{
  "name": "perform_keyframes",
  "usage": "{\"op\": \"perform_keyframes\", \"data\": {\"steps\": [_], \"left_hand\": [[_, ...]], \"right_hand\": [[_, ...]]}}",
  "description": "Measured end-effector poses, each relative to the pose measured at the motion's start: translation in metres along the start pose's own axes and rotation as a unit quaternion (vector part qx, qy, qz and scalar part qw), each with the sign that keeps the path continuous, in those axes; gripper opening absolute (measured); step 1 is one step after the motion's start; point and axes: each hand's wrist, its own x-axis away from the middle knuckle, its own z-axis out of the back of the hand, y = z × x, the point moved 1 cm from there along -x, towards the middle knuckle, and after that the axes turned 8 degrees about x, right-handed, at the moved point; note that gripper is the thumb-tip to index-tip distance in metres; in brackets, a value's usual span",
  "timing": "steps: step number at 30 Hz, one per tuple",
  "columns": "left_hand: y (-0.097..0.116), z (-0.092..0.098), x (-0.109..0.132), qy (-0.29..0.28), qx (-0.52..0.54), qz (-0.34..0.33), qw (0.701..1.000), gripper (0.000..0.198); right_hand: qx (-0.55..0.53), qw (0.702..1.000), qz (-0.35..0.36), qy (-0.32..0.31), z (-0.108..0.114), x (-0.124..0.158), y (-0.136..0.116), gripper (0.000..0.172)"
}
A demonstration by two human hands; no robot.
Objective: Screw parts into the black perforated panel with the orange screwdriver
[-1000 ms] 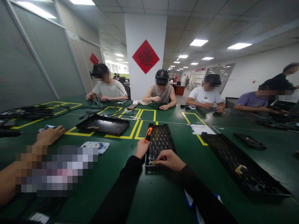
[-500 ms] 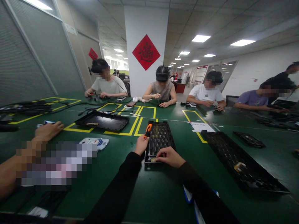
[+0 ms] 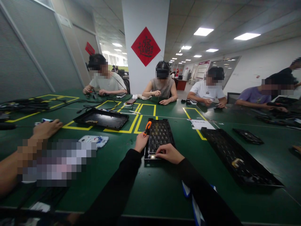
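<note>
The black casing (image 3: 161, 131) lies on the green table (image 3: 150, 191) in front of you, its long axis running almost straight away from you, 1 short end facing you. At the casing's left edge, your left hand (image 3: 141, 142) grips an orange-and-black tool (image 3: 148, 127), whose orange end points up and away. Over its near end, your right hand (image 3: 171, 153) bunches its fingertips just beside a small pale piece (image 3: 152, 156); you cannot tell whether they pinch anything.

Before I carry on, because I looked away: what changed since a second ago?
Mostly the view: everything sits higher in frame. Nothing was visibly grasped or released. The left hand still holds the orange-handled tool; the right hand stays at the near end of the middle black tray.
</note>
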Motion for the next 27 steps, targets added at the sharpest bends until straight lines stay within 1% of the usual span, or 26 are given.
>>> {"op": "perform_keyframes", "data": {"steps": [5,8,12,15,20,27], "left_hand": [[0.0016,0.0001,0.0022,-0.020,0.016,0.025,0.999,0.019],[0.0038,0.0001,0.0036,-0.018,0.036,0.043,0.998,0.019],[0.0049,0.0001,0.0039,-0.013,0.030,0.037,0.999,0.019],[0.0045,0.0004,0.0029,-0.021,0.012,0.021,0.999,0.019],[0.0054,0.0013,0.0023,-0.023,0.005,0.003,1.000,0.019],[0.0049,0.0003,0.0038,-0.024,0.036,0.037,0.998,0.017]], "right_hand": [[0.019,1.000,0.000,0.005,-0.0009,-0.0009,0.0008,0.024],[0.024,1.000,0.004,-0.001,-0.0010,-0.0012,0.0010,0.024],[0.021,1.000,0.004,-0.005,-0.0001,-0.0010,0.0003,0.025],[0.018,1.000,0.010,-0.006,0.0002,-0.0009,-0.0008,0.026],[0.028,0.999,0.020,0.004,0.0002,-0.0017,-0.0020,0.024],[0.026,1.000,0.015,0.001,0.0006,-0.0012,-0.0021,0.023]]}}
